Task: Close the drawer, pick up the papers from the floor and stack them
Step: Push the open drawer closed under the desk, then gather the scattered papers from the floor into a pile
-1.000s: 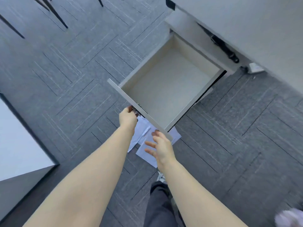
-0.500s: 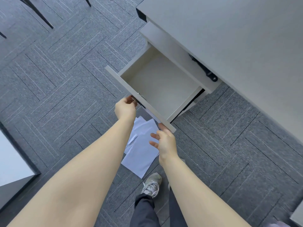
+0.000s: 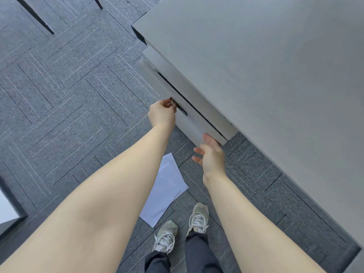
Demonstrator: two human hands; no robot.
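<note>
The pale grey drawer (image 3: 194,126) under the desk is pushed almost fully in, with only a thin dark gap along its top. My left hand (image 3: 162,114) is closed around the metal handle (image 3: 173,102) on the drawer front. My right hand (image 3: 211,154) is flat with fingers spread, its fingertips touching the drawer front's right end. White papers (image 3: 164,189) lie overlapping on the carpet below the drawer, between my forearms, partly hidden by my left arm.
The grey desk top (image 3: 275,75) fills the upper right. My two feet in grey sneakers (image 3: 183,229) stand on grey carpet tiles just below the papers. Dark chair legs (image 3: 39,18) are at the top left. A white panel edge (image 3: 7,209) sits at the far left.
The drawer has slid from wide open to nearly shut. Both hands moved with its front toward the desk, and the empty inside is no longer visible.
</note>
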